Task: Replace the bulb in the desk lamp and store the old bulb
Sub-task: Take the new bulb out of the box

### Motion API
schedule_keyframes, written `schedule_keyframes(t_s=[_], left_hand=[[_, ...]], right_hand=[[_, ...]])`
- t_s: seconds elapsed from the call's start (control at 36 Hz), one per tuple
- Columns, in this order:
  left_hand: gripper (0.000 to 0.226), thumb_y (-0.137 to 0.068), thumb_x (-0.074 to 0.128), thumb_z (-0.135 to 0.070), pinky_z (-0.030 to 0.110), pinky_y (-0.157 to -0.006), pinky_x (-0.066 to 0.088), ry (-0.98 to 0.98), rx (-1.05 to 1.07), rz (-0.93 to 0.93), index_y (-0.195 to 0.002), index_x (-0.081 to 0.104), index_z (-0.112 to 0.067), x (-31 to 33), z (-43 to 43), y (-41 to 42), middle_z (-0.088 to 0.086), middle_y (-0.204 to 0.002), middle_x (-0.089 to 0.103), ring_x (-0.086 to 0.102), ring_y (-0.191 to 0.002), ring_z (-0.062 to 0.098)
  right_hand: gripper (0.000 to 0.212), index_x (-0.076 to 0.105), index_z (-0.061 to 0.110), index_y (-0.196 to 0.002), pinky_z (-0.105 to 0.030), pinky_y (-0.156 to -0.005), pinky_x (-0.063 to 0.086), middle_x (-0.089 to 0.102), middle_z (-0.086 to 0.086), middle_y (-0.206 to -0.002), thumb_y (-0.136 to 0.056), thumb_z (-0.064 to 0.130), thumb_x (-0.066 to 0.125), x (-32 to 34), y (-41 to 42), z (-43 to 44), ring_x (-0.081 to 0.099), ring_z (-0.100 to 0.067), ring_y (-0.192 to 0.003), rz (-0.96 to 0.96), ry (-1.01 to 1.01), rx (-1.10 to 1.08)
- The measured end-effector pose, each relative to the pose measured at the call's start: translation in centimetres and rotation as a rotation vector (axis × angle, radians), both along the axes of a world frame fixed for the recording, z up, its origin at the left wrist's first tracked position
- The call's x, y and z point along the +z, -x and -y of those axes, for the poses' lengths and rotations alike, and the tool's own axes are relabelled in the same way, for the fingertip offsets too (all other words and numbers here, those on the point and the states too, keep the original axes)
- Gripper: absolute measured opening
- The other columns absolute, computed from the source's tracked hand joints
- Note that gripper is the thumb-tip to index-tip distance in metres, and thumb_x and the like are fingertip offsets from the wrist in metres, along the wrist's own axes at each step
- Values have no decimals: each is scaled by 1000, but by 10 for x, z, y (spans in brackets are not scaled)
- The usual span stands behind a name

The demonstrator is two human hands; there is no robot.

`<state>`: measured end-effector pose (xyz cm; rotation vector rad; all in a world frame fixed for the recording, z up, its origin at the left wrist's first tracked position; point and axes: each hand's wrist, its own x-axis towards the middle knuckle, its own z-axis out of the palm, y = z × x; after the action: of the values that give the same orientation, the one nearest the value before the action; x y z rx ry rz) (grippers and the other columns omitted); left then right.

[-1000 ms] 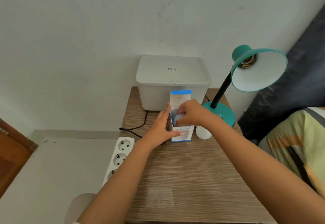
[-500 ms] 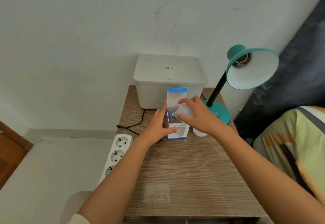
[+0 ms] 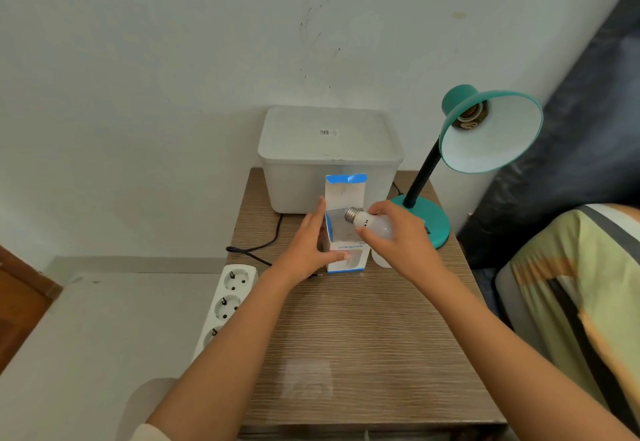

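A white and blue bulb box (image 3: pixel 346 250) stands upright on the wooden table (image 3: pixel 363 336), its top flap open. My left hand (image 3: pixel 304 250) presses against the box's left side and front. My right hand (image 3: pixel 398 236) grips a white bulb (image 3: pixel 372 224) just above the box's opening, metal screw base pointing left. A second white bulb (image 3: pixel 381 260) lies on the table under my right hand, mostly hidden. The teal desk lamp (image 3: pixel 485 129) stands at the right, with no bulb in its socket (image 3: pixel 471 117).
A white lidded plastic bin (image 3: pixel 329 156) sits at the back against the wall. A white power strip (image 3: pixel 225 305) hangs at the table's left edge with a black cable (image 3: pixel 256 250). A yellow-green cushion (image 3: pixel 581 288) lies to the right.
My right hand has pulled the white bulb up out of the box and shifted it right. My left hand kept holding the box.
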<state>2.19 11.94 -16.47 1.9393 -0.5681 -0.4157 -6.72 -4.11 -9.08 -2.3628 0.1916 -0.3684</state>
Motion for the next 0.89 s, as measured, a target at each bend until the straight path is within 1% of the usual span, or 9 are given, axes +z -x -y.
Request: schedule_keyframes(t_s=[0.11, 0.19, 0.22, 0.31, 0.36, 0.5, 0.58, 0.75, 0.89], left_hand=[[111, -64, 80, -46, 47, -103, 44, 9, 8, -5, -142, 2, -53, -1, -2, 0, -12, -142, 29, 36, -134, 11], [110, -67, 81, -40, 46, -102, 45, 17, 7, -10, -142, 1, -53, -1, -4, 0, -11, -142, 30, 36, -133, 11], [110, -69, 80, -38, 45, -102, 45, 19, 7, -11, -143, 0, -52, -1, -4, 1, -11, -142, 29, 36, -133, 11], [109, -71, 80, -34, 43, -101, 47, 28, 15, -18, -143, 0, -52, -2, -5, 1, -9, -141, 29, 35, -133, 11], [108, -72, 79, -30, 42, -100, 48, 35, 22, -25, -143, 0, -51, -2, -6, 2, -8, -141, 29, 35, -133, 11], [107, -74, 79, -26, 40, -96, 50, 50, 27, -30, -144, 2, -50, -1, -6, 4, -6, -141, 31, 37, -131, 10], [106, -72, 80, -28, 40, -98, 49, 44, 31, -28, -144, 4, -50, 1, -6, 4, -7, -139, 33, 40, -130, 9], [104, -73, 79, -26, 37, -99, 49, 67, 18, -28, -145, 8, -48, 1, -6, 7, -10, -139, 35, 42, -127, 3], [99, -75, 78, -25, 28, -102, 43, 74, 21, -23, -147, 13, -37, 1, -7, 9, -12, -144, 32, 39, -128, 1]], right_hand=[[33, 66, 19, -108, -30, -80, 52, 65, 0, -101, -80, 35, 66, -5, 5, 6, 59, -14, -92, 80, -162, -151], [27, 67, 17, -103, -8, -67, 47, 64, 0, -92, -79, 30, 68, -4, -1, 14, 57, -7, -78, 114, -278, -288], [26, 68, 17, -102, -9, -67, 47, 63, 1, -90, -80, 29, 67, -4, -4, 16, 55, -7, -76, 113, -308, -318], [26, 67, 17, -101, -28, -74, 47, 62, -1, -94, -80, 31, 66, -4, -19, 21, 55, -15, -87, 81, -353, -371], [27, 66, 17, -102, -30, -73, 44, 61, -2, -98, -80, 32, 65, -5, -30, 23, 53, -16, -89, 50, -389, -391], [23, 66, 17, -96, -47, -80, 56, 57, -3, -102, -78, 31, 67, -5, -49, 24, 54, -23, -96, -80, -575, -395], [21, 64, 16, -95, -45, -80, 57, 56, -5, -103, -79, 29, 68, -1, -56, 22, 55, -24, -96, -148, -677, -376], [24, 64, 16, -97, -40, -74, 57, 57, -6, -104, -78, 29, 69, -1, -59, 19, 55, -25, -99, -185, -651, -298], [34, 65, 16, -105, -33, -77, 52, 60, -4, -105, -75, 31, 72, -8, -50, 19, 55, -20, -96, -84, -396, -233]])
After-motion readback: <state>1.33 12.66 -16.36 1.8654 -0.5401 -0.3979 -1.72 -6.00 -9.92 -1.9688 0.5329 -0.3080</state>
